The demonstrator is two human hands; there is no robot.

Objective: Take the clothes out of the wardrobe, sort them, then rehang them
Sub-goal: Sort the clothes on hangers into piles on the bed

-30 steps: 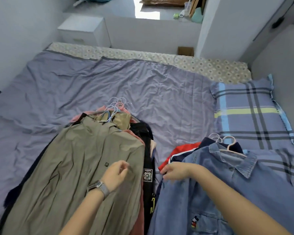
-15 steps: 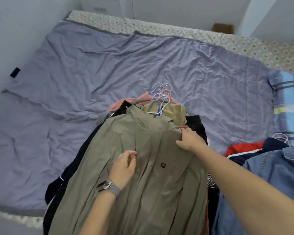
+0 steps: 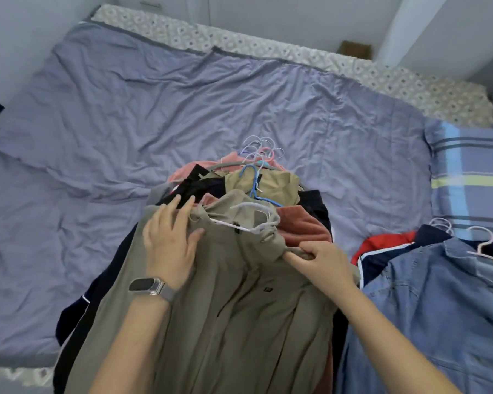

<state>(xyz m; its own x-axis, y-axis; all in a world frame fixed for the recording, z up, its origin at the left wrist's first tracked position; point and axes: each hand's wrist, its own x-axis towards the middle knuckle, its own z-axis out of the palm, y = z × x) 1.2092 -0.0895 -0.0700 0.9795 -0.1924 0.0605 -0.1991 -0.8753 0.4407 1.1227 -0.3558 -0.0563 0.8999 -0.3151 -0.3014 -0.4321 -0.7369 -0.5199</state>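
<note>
A person's left hand (image 3: 168,245), a watch (image 3: 151,287) on its wrist, lies flat with straight fingers on the left shoulder of an olive jacket (image 3: 225,322) topping a pile of hangered clothes on the bed (image 3: 125,109). The right hand (image 3: 322,263) pinches the jacket's bunched right shoulder beside a white hanger (image 3: 256,220). Garments beneath show only as edges; a denim shirt (image 3: 439,294) at right is cut off by the frame.
</note>
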